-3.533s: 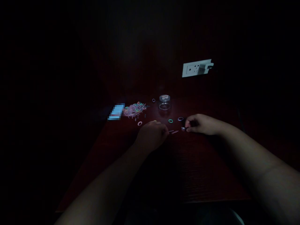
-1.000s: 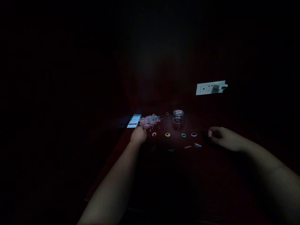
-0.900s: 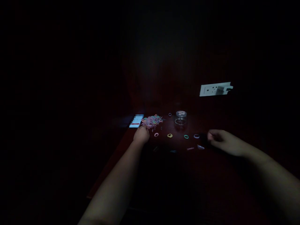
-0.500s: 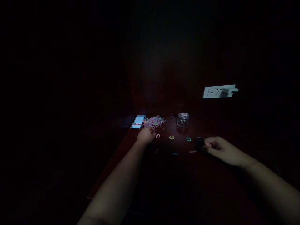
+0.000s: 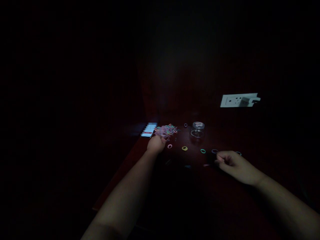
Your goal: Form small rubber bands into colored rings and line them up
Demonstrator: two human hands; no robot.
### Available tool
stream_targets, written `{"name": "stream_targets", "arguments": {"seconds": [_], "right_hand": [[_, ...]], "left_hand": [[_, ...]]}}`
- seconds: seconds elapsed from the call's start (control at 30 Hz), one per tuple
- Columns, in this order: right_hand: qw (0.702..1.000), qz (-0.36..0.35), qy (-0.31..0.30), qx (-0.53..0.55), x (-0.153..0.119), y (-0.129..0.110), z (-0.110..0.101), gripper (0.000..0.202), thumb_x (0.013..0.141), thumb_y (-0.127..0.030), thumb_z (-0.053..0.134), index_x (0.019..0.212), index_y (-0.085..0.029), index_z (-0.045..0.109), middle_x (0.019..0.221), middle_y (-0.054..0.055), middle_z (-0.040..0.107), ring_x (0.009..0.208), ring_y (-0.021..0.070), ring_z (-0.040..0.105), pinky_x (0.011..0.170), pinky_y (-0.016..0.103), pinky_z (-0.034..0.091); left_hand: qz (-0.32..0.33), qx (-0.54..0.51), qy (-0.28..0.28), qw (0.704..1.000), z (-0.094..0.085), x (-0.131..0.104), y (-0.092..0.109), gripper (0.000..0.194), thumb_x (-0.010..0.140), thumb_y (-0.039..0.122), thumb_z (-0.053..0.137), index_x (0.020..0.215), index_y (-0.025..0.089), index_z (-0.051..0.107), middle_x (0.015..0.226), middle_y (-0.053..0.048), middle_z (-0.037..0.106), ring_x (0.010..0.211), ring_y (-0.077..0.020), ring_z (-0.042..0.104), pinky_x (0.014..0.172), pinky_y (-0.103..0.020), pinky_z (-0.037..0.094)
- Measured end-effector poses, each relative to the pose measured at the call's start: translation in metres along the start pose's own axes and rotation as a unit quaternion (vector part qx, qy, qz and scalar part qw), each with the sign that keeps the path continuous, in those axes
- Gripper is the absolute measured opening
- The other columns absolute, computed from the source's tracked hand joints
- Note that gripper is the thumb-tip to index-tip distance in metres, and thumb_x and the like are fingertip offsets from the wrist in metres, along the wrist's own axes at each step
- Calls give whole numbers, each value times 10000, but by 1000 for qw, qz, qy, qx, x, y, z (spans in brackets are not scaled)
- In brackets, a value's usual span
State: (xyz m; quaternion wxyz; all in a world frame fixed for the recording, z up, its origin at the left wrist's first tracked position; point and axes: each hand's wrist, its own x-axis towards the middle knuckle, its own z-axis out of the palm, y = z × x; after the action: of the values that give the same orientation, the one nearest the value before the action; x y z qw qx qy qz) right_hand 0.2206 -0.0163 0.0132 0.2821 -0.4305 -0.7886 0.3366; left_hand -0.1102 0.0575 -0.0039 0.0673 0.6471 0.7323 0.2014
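Note:
A heap of small, pastel-coloured elastic hair bands lies at the back of the dark red table. At the heap's near edge is my left hand, its fingers curled and mostly hidden from view. My right hand is closed in a pinch low over the table's right side; whatever it holds, if anything, cannot be made out. Just beyond its fingertips lies a purplish band. Along the same row are a pink band, yellow bands, a green band and a pale band partly behind the hand.
A clear lidded jar stands behind the row, with a small lone band to its left. A lit phone lies left of the heap. Nearer are dim blue pieces and pink pieces. A wall socket holds a plug.
The view has shifted slightly, so the table items appear a little lower and further right. My left hand's fingers are now less visible at the heap. A pale band now shows behind my right hand.

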Motion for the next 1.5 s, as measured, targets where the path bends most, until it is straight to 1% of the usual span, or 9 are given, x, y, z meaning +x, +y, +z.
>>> {"name": "stream_targets", "arguments": {"seconds": [0.17,0.4,0.6,0.73,0.97,1.07,1.17,1.33,1.5], "right_hand": [[1000,4,0,0,0,-1,-1,384,795,-398,575,578,-225,308,560,-52,331,530,101,296,482,239,272],[999,-1,43,-10,0,3,-3,376,802,-405,576,587,-223,326,564,-53,335,528,101,299,471,238,263],[996,2,92,-12,1,4,-5,361,813,-408,554,584,-226,342,566,-48,341,520,96,307,453,234,255],[996,4,89,-14,1,4,-4,364,803,-413,562,578,-226,345,561,-48,347,515,96,311,449,234,257],[997,5,82,-7,2,3,-3,367,800,-407,573,581,-222,344,563,-48,347,523,95,312,453,230,260],[997,0,83,-9,2,2,-3,371,802,-411,566,576,-221,341,562,-46,347,522,92,308,455,231,258],[996,0,85,-8,2,1,-2,379,797,-426,567,571,-219,344,558,-46,346,518,92,306,451,230,258],[996,3,84,-5,2,1,-3,379,791,-428,574,570,-218,350,552,-45,354,513,91,317,448,227,261],[995,-2,96,-11,1,3,-3,377,803,-418,567,572,-220,344,554,-48,346,510,89,311,448,229,258]], "left_hand": [[2,8,9,1000,3,1,-1,307,886,358,462,885,169,704,926,-119,731,870,-226,676,747,-268,486],[16,-4,12,1000,8,3,-5,276,877,362,490,855,180,697,900,-108,730,839,-228,681,743,-284,490],[23,-19,13,999,11,5,-7,273,871,355,502,888,172,703,900,-108,731,845,-227,676,738,-278,484],[33,-38,10,999,12,4,-8,266,878,341,498,928,189,711,923,-90,736,839,-208,665,737,-267,480],[39,-76,1,996,11,5,-8,189,834,311,572,882,208,723,928,-48,743,827,-172,661,727,-233,477],[36,-85,-3,996,11,6,-9,185,818,334,603,865,199,720,903,-43,741,797,-164,660,713,-226,478],[30,-86,0,996,12,6,-9,198,828,349,588,837,190,705,859,-41,736,748,-161,648,689,-232,473],[26,-85,17,996,13,5,-9,209,855,340,545,873,183,681,905,-53,731,774,-161,645,682,-230,458],[29,-83,17,996,13,4,-8,197,852,340,553,861,182,670,877,-52,728,776,-163,650,672,-226,454]]}}
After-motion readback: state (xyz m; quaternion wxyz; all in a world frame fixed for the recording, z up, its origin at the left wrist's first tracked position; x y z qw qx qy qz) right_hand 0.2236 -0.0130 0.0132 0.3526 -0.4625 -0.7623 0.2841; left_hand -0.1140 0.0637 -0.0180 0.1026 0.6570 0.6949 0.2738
